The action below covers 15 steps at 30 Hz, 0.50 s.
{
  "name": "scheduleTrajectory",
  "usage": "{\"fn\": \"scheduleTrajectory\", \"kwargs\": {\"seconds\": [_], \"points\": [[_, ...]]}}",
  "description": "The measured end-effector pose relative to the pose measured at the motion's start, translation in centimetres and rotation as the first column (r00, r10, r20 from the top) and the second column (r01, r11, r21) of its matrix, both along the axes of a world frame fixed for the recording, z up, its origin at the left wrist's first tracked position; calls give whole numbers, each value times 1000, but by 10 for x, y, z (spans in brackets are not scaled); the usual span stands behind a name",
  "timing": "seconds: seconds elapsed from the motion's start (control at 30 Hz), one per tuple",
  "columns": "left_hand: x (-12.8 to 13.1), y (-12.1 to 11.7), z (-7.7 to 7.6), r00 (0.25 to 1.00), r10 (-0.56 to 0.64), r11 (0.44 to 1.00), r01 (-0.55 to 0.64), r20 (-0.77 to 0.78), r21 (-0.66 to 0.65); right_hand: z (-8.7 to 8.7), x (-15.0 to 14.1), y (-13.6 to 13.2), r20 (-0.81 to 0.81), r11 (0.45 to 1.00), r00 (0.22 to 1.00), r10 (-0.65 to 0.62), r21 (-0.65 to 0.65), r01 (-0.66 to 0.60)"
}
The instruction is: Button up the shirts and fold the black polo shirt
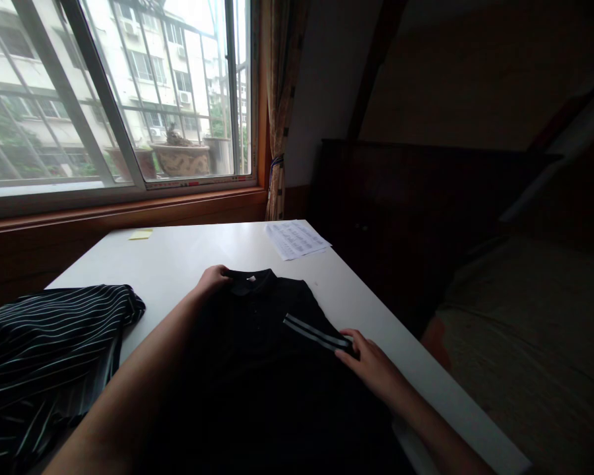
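Note:
A black polo shirt (267, 330) lies spread on the white table (188, 247), its collar toward the window and its buttoned front facing up. At the collar's left side, my left hand (212, 280) is closed on the fabric. My right hand (363, 356) pinches the end of a sleeve that has two grey stripes and lies across the shirt's right side. The shirt's lower part is dark and its hem cannot be made out.
A black garment with white stripes (49, 343) lies on the table's left. Printed sheets (297, 239) rest at the far right corner, and a yellow paper note (140, 234) at the far left. Beyond stands a window (178, 99) with a curtain (277, 119) beside it.

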<state>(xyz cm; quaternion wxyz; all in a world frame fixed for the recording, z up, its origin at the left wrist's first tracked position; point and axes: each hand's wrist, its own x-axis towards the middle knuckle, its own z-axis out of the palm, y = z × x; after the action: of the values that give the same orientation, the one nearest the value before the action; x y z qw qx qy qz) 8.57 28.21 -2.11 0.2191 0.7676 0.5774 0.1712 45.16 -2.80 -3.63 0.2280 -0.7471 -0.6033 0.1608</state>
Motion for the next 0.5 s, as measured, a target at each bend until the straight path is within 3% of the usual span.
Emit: {"fn": "scheduleTrajectory", "kwargs": {"seconds": [0.2,0.5], "points": [[-11,17,7,995,89,987,-93,33,133,6,2,28,-171,999,985,12,42,-4],[-56,45,16,969,238,939,-247,64,238,4,-17,115,-61,991,996,66,122,-59]]}}
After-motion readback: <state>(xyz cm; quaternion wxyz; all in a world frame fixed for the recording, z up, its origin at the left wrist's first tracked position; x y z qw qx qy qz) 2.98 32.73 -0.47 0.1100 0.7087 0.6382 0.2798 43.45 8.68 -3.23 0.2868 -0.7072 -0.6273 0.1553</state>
